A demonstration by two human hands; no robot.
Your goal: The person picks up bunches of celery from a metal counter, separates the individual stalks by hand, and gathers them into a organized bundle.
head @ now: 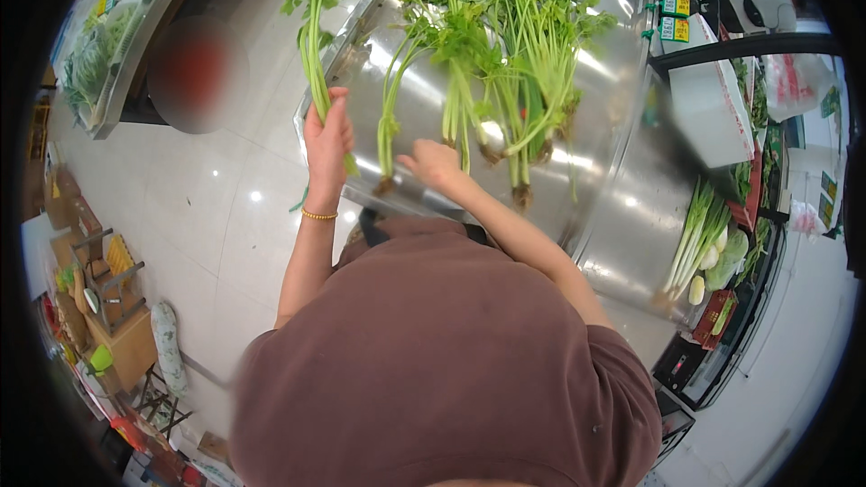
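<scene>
My left hand (328,138) grips several stalks of leafy celery (313,54), held upright past the left edge of the steel table (413,91). Their leaves point away from me and the cut-looking lower end shows below my fingers. My right hand (436,164) is low over the table with its fingers curled; what it may hold is hidden. Just left of it lies a single thin celery plant (385,132) with a brown root end. Beyond and right of it lies a loose pile of celery (534,34), roots towards me and leaves at the far side.
Spring onions (697,237) and a wrapped cabbage (727,260) lie on the right counter. A white foam box (710,105) stands above them. At the left are a vegetable shelf (111,54), a wax gourd (169,348) and a cardboard box (125,348) on the tiled floor (183,210).
</scene>
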